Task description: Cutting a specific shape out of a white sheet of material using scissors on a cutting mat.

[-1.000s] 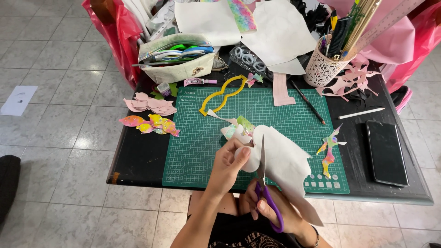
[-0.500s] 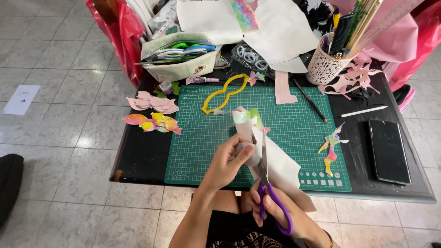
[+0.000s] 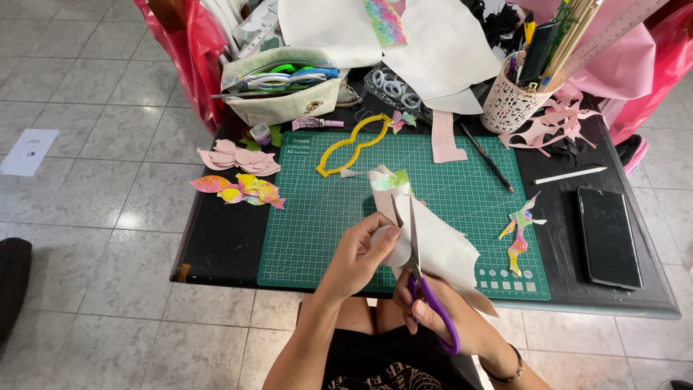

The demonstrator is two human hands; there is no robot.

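The lower part of the white sheet point(image 3: 440, 249) is covered by the right hand point(image 3: 440, 318), and the handles of the purple scissors point(image 3: 426, 289) are partly buried in its grip. The pink bags point(image 3: 650, 65) and the white papers point(image 3: 404, 36) are cut off by the top edge. The contents of the pencil case point(image 3: 285, 90) are too crowded to be told apart.

The black surface point(image 3: 216, 238) holds a green cutting mat point(image 3: 325, 217) in the middle. Paper shapes point(image 3: 238, 189) lie near its left edge. A black phone point(image 3: 608, 235) lies near the right edge, a white cup point(image 3: 509, 107) at the back.
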